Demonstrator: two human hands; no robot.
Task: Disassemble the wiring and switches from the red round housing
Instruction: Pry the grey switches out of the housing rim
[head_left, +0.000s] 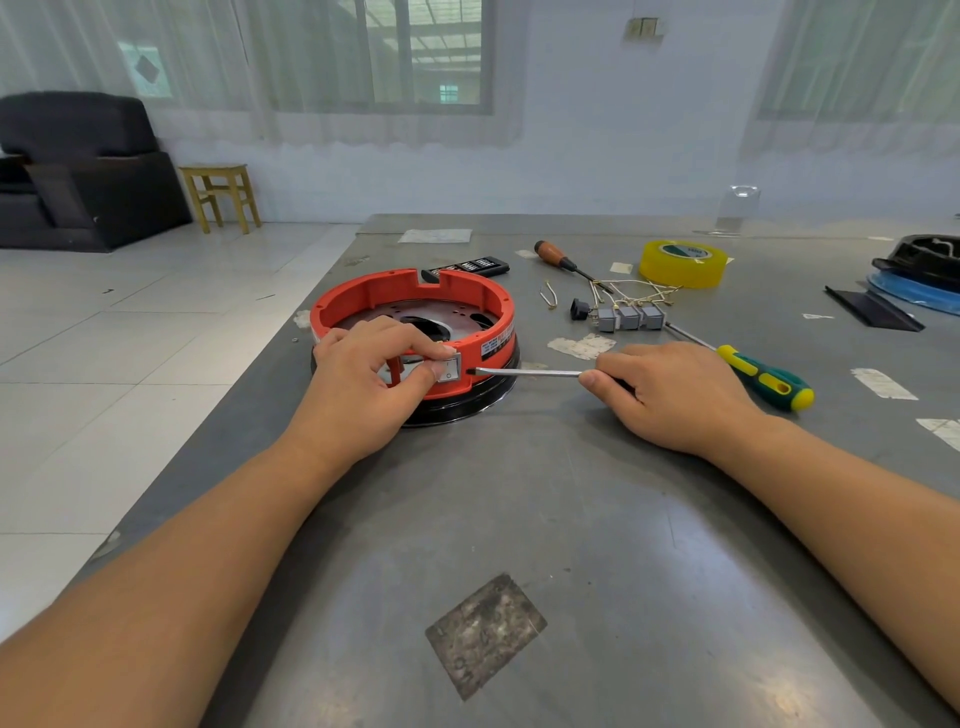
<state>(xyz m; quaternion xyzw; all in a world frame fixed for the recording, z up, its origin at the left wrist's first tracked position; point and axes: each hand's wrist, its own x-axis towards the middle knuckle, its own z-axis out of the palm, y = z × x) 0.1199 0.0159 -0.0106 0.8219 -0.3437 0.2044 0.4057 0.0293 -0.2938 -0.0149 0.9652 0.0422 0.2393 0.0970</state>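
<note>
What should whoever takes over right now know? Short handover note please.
Left hand pinches the rocker switch still seated in the wall of the red round housing, thumb on its face.
Right hand holds a flat screwdriver, tip at the switch's right edge, apparently prying.
Done: three grey switches, a small black part and loose wires lie on the table right of the housing.
Left: free this last visible switch. Wiring behind it is hidden by the hand.
Spare green-yellow screwdriver lies by the right hand.
</note>
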